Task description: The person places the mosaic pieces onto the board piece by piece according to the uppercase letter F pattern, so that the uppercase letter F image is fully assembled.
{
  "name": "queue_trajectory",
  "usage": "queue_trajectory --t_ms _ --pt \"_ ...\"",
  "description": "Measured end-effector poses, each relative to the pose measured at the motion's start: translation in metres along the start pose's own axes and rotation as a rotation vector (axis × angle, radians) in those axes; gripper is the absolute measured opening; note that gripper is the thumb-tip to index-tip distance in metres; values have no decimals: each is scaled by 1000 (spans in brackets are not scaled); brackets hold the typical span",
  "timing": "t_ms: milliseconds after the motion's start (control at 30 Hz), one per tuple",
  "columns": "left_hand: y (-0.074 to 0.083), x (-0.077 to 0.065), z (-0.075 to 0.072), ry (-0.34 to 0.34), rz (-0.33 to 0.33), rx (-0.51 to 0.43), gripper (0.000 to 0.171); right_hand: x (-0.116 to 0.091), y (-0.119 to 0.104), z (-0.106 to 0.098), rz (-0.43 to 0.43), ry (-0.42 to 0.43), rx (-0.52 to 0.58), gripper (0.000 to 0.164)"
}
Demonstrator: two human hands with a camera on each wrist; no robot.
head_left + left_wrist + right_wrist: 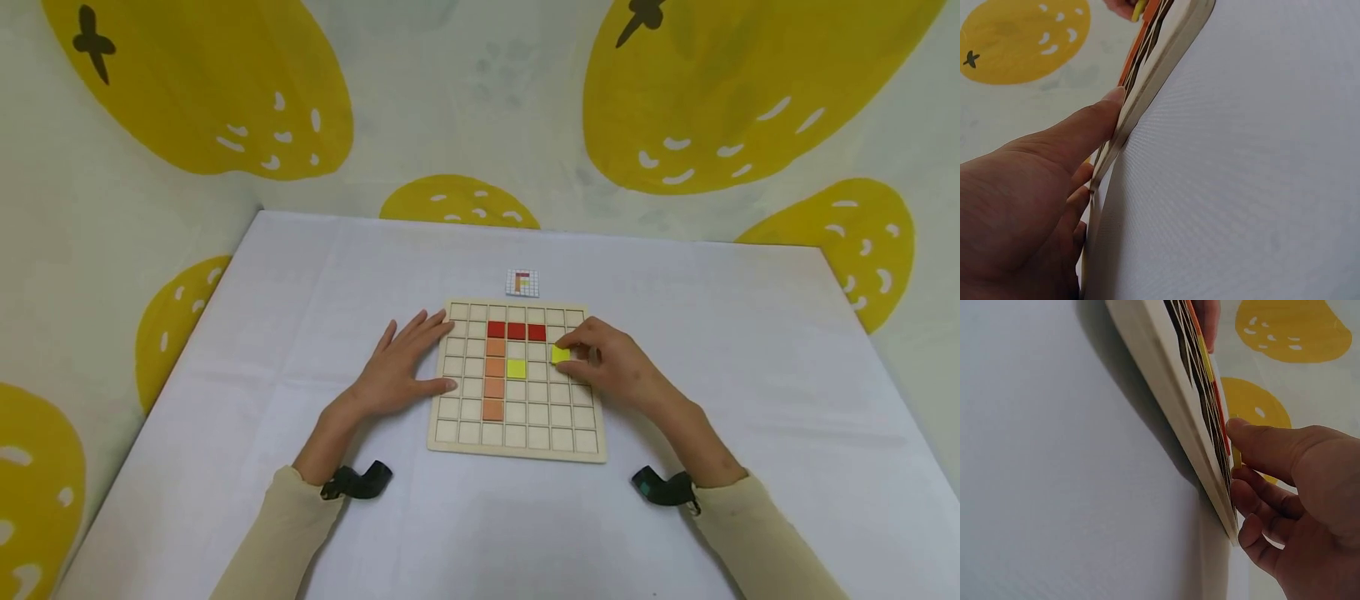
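A wooden grid board (517, 457) lies on the table, divided into square cells. Three red tiles (516, 331) form a row near its top. Below the leftmost red one runs a column of several orange tiles (494, 367). One yellow tile (516, 368) sits in a cell to the right of that column. My right hand (618, 367) pinches a second yellow tile (560, 355) between thumb and fingers, over the board's right side. Along the board's left edge rests my left hand (397, 367), fingers spread, its thumb touching the rim.
Just behind the board lies a small pattern card (522, 283) showing a coloured grid. A white cloth covers the table (315, 275). A wall hanging with yellow fruit prints (465, 100) rises at the back and left. Dark wrist cameras (663, 486) sit on both cuffs.
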State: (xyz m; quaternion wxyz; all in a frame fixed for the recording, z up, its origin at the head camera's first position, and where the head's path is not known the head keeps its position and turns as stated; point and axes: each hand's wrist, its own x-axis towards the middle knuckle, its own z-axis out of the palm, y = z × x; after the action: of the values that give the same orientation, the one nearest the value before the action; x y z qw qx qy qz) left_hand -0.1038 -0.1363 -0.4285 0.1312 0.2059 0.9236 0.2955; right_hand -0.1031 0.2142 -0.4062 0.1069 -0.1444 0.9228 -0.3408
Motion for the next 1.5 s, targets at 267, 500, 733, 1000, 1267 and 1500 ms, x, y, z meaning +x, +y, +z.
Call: queue_trajectory --t_ms 267,500,733,1000,1267,1500 --pt "0 -1 0 2 8 3 89 -1 -11 10 6 -37 -8 31" --pt "1 -1 0 3 7 -8 88 0 -21 18 -33 -48 -61 31" --pt "1 -1 0 -1 1 -7 88 0 -22 20 -73 -48 -67 28" --pt "1 0 -1 5 6 -3 89 1 -23 19 -47 -39 -63 29" --pt "2 0 -1 8 10 -6 89 1 -24 19 -15 -43 -48 30" --pt "0 0 -1 6 9 2 90 2 -24 21 -21 -45 -42 30"
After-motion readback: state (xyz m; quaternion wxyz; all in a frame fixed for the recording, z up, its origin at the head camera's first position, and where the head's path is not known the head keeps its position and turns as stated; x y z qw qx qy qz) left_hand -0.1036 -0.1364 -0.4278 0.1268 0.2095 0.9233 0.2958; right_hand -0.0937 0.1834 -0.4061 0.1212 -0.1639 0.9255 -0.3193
